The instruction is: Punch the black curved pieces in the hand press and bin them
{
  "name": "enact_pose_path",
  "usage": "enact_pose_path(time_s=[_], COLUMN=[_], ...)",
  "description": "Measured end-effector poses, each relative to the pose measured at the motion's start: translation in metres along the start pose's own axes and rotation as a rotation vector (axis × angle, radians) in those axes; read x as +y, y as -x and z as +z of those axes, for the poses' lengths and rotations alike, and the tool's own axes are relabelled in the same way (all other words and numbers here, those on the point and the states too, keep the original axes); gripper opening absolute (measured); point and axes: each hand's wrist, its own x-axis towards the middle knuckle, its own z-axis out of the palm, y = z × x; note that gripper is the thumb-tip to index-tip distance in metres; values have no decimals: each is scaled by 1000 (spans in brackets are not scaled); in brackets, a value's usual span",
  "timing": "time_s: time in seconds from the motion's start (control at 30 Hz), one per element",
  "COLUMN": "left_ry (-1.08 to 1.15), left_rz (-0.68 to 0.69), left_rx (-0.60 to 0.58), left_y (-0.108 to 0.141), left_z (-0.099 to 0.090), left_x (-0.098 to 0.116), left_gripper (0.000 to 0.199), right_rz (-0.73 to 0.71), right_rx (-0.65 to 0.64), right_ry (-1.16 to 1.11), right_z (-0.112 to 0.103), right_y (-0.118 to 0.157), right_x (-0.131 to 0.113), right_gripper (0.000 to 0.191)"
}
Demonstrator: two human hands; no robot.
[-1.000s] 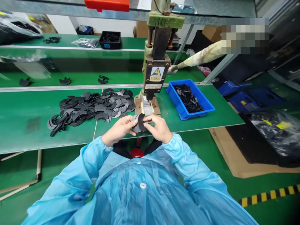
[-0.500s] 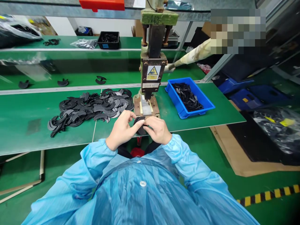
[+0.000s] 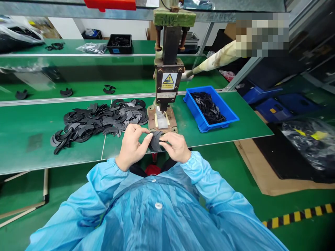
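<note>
A curved, crescent-shaped black plastic part [image 3: 156, 141] is between my hands, just in front of the press. My left hand [image 3: 134, 144] pinches its left edge between thumb and forefinger. On the other side, my right hand [image 3: 176, 145] has its thumb and forefinger closed at the part's right edge, where a thin dark piece shows at the fingertips; its exact shape is too small to make out. Beyond my hands stands the press [image 3: 169, 80], its ram above a metal fixture [image 3: 162, 122] on the base.
A heap of crescent-shaped black parts [image 3: 104, 118] lies left of the press. To the right is a blue bin [image 3: 201, 123] of small, narrow black pieces. Three black parts, one of them here [image 3: 66, 92], lie along the back ledge. The press's lever [image 3: 217, 57] slants up right.
The curved part has turned, so its broad grey face now shows more. My left fingers have shifted to its left edge, and the right fingers stay at its right edge.
</note>
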Motion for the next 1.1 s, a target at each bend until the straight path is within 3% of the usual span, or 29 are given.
enact_pose_path(time_s=[0.17,0.33,0.47,0.6,0.7,0.9,1.1], left_ry=[-4,-38,120,577,726,794,847], left_rz=[-12,1,-135,-472,-619,-667,-685], left_rx=[-31,-17,37,-190,-286,-261,-380], left_y=[5,5,2,2,2,-1,-9], left_z=[2,3,7,8,8,10,4], left_x=[-1,18,26,25,27,37,35], left_gripper=[19,28,46,38,45,48,54], right_rz=[52,119,212,313,381,453,471], right_rx=[29,43,114,192,225,235,233], right_ry=[-38,-95,-149,-220,-290,-390,-442], right_z=[2,3,3,9,18,28,30], right_y=[2,3,7,14,16,14,16], right_x=[0,1,2,3,3,-1,-3], right_gripper=[9,11,13,19,28,42,40])
